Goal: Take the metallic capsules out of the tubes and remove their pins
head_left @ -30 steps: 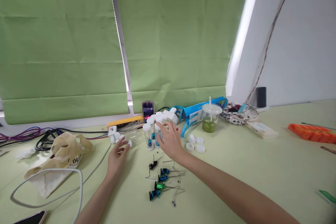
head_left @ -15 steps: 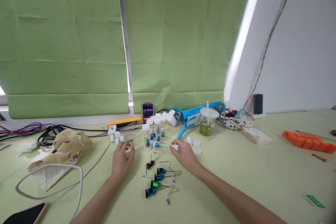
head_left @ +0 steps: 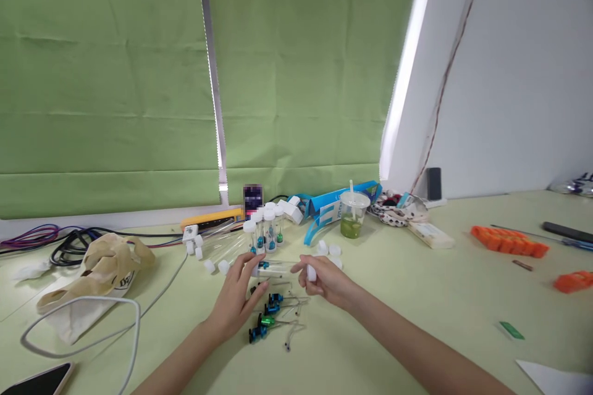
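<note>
My left hand [head_left: 237, 295] has its thumb and fingers around the left end of a clear plastic tube [head_left: 277, 270], which lies sideways with a blue piece inside. My right hand [head_left: 328, 281] is closed on a white cap [head_left: 311, 273], just beyond the tube's right end. Below the hands lie several small blue and black metal parts [head_left: 273, 305] with thin bent rods, and a green one [head_left: 267, 321] among them. Behind my left fingers, several capped clear tubes [head_left: 270, 228] stand upright with blue or green parts inside.
Loose white caps [head_left: 334, 250] lie right of the tubes; more clear tubes [head_left: 225, 250] lie to the left. A lidded cup of green drink [head_left: 353, 216] stands behind. A beige cloth bag [head_left: 99, 271] and a looped grey cable [head_left: 78, 297] are left; orange pieces [head_left: 509, 241] are right.
My left hand has moved right and nearer to me, onto the tube's left end. My right hand has drawn back slightly from the tube with the white cap. The view has turned slightly right.
</note>
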Motion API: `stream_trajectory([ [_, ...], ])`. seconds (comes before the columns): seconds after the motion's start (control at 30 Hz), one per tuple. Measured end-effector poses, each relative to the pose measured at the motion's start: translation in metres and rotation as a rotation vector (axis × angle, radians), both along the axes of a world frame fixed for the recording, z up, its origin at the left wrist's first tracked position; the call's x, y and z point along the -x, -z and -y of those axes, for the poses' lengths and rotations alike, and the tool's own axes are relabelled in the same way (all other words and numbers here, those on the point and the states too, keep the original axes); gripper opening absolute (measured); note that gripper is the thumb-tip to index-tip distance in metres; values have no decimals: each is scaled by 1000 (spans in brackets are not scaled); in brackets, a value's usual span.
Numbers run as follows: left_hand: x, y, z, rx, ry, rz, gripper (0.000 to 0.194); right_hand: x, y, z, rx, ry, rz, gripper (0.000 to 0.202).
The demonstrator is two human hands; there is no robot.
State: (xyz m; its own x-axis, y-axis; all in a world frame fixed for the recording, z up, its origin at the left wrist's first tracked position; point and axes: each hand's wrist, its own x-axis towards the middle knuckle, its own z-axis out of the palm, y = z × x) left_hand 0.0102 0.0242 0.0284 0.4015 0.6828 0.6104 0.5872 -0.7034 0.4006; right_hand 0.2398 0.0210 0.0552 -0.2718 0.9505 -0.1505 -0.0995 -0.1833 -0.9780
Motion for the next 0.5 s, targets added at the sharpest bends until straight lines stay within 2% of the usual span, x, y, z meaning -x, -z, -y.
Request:
stream_trajectory([
  [0.1,8,9,-4,-35,2,-42,37,-1,3,1,104,-105,-46,40],
  [0.2,14,15,-5,-37,-3,-67,31,-1,8,0,94,-143,-38,42],
  [0.37,16,16,-3,-10,-6,-93,26,3,18,-3,-29,-105,2,43],
  [0.5,17,19,-3,-7,-3,-101,26,5,24,-4,-57,-68,34,46],
])
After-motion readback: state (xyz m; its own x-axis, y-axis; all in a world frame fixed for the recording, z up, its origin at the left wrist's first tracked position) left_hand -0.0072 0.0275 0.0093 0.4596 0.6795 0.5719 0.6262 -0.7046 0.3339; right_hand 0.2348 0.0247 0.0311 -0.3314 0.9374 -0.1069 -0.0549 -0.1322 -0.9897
